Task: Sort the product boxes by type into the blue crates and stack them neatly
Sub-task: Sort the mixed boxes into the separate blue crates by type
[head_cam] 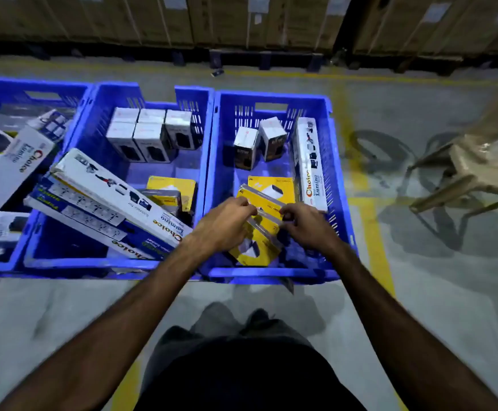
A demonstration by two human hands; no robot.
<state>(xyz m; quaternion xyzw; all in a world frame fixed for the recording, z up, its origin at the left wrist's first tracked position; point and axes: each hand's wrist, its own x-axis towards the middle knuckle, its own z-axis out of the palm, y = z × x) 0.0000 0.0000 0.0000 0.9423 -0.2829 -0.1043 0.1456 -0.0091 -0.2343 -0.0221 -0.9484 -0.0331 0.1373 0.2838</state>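
Long white cardboard boxes [114, 200] leaned across the middle blue plastic crate [117, 90]. In the right blue plastic crate [274, 97], our left hand [227, 223] and right hand [307, 223], close together, both pinched flat yellow card packs [264, 203] above its floor.

Long boxes [114, 203] block middle crate's [194, 93] near half.
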